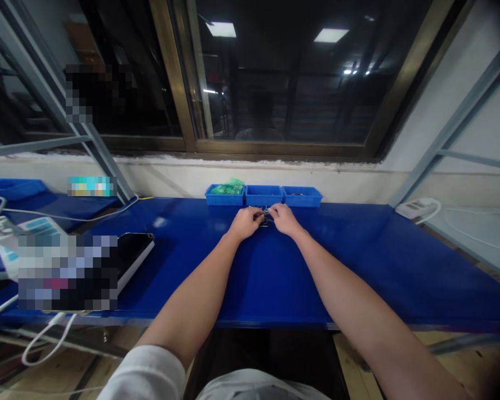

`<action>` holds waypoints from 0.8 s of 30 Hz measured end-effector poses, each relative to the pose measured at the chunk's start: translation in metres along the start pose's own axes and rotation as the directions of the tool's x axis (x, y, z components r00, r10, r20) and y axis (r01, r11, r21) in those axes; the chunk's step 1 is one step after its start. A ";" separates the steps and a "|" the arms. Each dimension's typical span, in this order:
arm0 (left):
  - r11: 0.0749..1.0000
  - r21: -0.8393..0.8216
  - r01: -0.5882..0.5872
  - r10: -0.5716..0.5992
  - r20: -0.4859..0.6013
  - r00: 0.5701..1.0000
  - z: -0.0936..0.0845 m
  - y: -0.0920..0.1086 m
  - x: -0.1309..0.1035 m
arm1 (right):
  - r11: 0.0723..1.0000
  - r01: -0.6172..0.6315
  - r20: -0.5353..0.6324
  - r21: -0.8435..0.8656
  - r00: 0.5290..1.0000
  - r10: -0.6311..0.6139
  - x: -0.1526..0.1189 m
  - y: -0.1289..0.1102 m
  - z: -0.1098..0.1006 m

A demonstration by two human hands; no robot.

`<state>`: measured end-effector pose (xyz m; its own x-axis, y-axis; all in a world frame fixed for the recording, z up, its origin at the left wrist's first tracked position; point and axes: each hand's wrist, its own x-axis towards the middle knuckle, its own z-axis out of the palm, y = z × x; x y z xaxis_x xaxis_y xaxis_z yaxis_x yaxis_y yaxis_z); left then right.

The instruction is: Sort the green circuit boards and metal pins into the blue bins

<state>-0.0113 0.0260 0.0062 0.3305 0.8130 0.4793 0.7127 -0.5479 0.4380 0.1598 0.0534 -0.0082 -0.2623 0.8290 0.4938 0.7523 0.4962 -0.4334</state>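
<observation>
My left hand [245, 223] and my right hand [284, 219] meet over a small pile of thin metal pieces [265, 223] on the blue tabletop. Both have their fingers curled and closed at the pile, thumbs inward. Slim, shiny bits show between the fingertips, too small for me to tell their exact kind or which hand grips which. Just behind the hands stand three blue bins in a row. Green plastic packets [229, 188] fill the left bin [225, 199]; the middle bin [264, 199] shows little inside; a few metal bits lie in the right bin [303, 201].
A dark-screened device [135, 244], partly blurred out, lies at the left on the blue table [183, 239], with white cables [52, 339] beside it. A white power strip [419, 209] sits at the far right. Grey metal posts flank the table, below a window [300, 83].
</observation>
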 end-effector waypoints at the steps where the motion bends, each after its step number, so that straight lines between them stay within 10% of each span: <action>1: 1.000 0.002 0.001 -0.001 -0.005 1.000 0.000 0.001 0.000 | 1.000 0.000 -0.007 -0.007 1.000 0.000 0.000 -0.001 0.001; 11: 0.998 0.065 0.004 -0.003 -0.010 1.000 0.000 0.002 0.000 | 0.996 -0.084 -0.052 0.025 0.995 0.085 -0.001 -0.002 -0.002; 24: 0.988 0.139 0.059 -0.047 -0.089 0.995 0.001 -0.002 0.001 | 0.715 -0.142 0.019 0.685 0.984 0.177 -0.001 -0.004 -0.005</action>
<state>-0.0120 0.0281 0.0051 0.2401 0.8173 0.5238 0.8104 -0.4658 0.3554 0.1602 0.0494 -0.0029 -0.1369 0.9084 0.3950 0.1607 0.4138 -0.8961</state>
